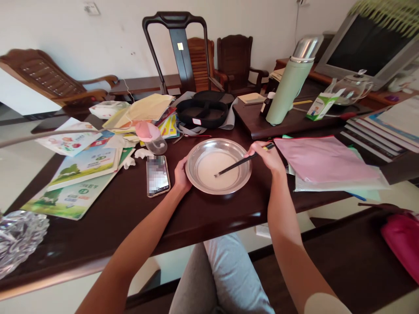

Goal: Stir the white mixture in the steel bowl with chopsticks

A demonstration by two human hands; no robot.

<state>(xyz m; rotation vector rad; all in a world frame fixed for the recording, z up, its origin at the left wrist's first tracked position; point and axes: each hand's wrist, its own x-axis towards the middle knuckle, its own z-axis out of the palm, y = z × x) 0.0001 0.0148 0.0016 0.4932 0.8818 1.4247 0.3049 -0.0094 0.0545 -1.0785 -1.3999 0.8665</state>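
A shiny metal bowl [246, 175] stands on the dark table, with a pale, milky liquid [209, 163] in its bottom. My left hand [182, 175] is closed on the bowl's left rim, thumb at the edge. In my right hand [266, 156], above the right rim, is a pair of black chopsticks [237, 164], slanting down to the left. Their tips lie at the liquid near the bowl's middle; how deep they reach I cannot tell. Just left of my left hand lies a phone [157, 175] with a blurred screen.
Left are workbooks [77, 198], crumpled tissues [129, 162], a pink-capped bottle [151, 136] and a glass dish [19, 240]. Behind the bowl sits an open black case [203, 114]. A pink folder [327, 157], green thermos [290, 87] and glass teapot [352, 89] stand or lie to the right.
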